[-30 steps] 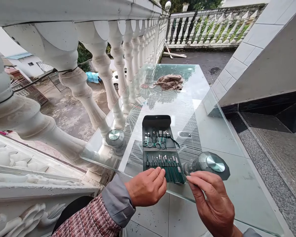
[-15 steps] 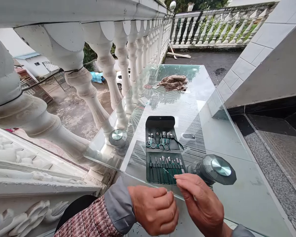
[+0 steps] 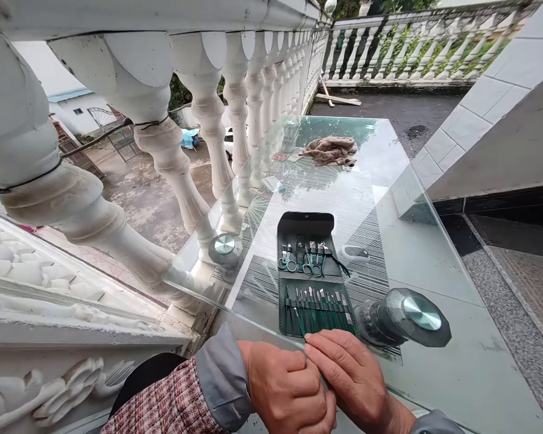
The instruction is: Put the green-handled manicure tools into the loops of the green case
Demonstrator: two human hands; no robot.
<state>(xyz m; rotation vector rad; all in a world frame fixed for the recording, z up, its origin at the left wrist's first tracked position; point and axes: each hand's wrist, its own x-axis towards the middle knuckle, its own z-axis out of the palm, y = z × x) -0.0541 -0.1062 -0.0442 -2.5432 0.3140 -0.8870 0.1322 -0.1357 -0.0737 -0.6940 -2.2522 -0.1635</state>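
My right hand (image 3: 350, 377) is closed, its fingers bent together over the fingertips of my left hand. A slim green manicure tool (image 3: 301, 324) pokes out at its fingertips, with most of its length covered. Curled and touching the right hand, my left hand (image 3: 289, 386) is closed, and its fingertips are hidden. Just beyond both hands lies an unfolded dark manicure case (image 3: 312, 279). Scissors (image 3: 313, 269), clippers and a pair of nippers (image 3: 339, 263) sit in its upper half. Several thin green-handled tools (image 3: 321, 304) stand in the loops of the lower half.
The case rests on a glass table (image 3: 416, 253) with round metal-capped supports (image 3: 420, 314). A small grey-white oval object (image 3: 356, 254) is right of the case. A crumpled brown cloth (image 3: 330, 150) lies farther back. White balusters (image 3: 160, 150) line the left side.
My right hand has moved left and in against my left hand, and the thin tool at its fingertips now points up more steeply. The view has shifted slightly left.
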